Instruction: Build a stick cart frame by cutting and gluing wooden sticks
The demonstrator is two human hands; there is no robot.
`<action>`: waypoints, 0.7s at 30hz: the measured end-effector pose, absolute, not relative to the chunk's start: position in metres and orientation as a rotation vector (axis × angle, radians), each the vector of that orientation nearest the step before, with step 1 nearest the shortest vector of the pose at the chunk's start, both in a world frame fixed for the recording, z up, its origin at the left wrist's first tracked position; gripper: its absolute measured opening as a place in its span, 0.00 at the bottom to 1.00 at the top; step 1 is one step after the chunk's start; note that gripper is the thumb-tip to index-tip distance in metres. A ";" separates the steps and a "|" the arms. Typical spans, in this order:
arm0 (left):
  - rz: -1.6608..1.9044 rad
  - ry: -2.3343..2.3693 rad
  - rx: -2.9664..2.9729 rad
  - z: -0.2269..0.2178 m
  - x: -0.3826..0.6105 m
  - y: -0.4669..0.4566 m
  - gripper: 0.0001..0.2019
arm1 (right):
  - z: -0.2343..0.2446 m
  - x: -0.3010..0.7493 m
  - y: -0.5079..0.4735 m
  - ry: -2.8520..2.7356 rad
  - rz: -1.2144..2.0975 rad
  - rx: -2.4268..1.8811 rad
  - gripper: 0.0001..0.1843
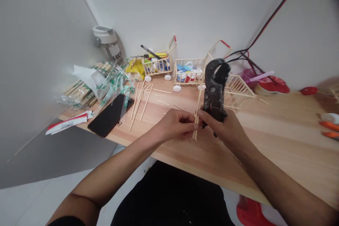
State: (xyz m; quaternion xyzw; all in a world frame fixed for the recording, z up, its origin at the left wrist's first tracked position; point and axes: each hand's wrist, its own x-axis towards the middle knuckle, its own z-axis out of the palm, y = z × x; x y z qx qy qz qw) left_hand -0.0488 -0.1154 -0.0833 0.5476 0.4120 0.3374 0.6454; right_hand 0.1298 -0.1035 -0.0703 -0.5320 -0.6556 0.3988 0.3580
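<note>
Pinched in my left hand (176, 124) are a few thin wooden sticks (196, 135), held nearly upright over the table. My right hand (225, 125) is wrapped round a black pipe cutter (215, 93), its curved jaw pointing up and away from me. The right thumb also reaches the sticks, right beside my left fingertips. Just behind the cutter is a small basket frame (242, 91) made of sticks, partly hidden by the tool. More loose sticks (136, 107), some of them short cut pieces, lie to the left of my hands.
Two stick-built carts (189, 61) with white wheels stand against the wall, filled with bottle caps and tools. At left are a black phone (109, 114), packaged chopsticks (82, 93) and a bottle (109, 44). Orange-handled pliers (329, 125) lie far right; cables (267, 23) run down the corner.
</note>
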 end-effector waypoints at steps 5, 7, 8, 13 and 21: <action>0.955 1.161 1.582 -0.086 -0.051 -0.122 0.03 | -0.080 0.129 -0.108 -1.753 0.878 -1.319 0.16; 0.986 1.232 1.697 -0.088 -0.052 -0.125 0.02 | -0.084 0.128 -0.110 -1.829 0.783 -1.251 0.13; 0.990 1.262 1.746 -0.089 -0.052 -0.125 0.02 | -0.085 0.129 -0.111 -1.877 0.739 -1.213 0.12; 1.006 1.320 1.880 -0.097 -0.051 -0.126 0.05 | -0.090 0.129 -0.110 -1.996 0.635 -1.095 0.05; 0.980 1.351 1.878 -0.097 -0.048 -0.123 0.05 | -0.090 0.130 -0.107 -1.946 0.649 -1.132 0.08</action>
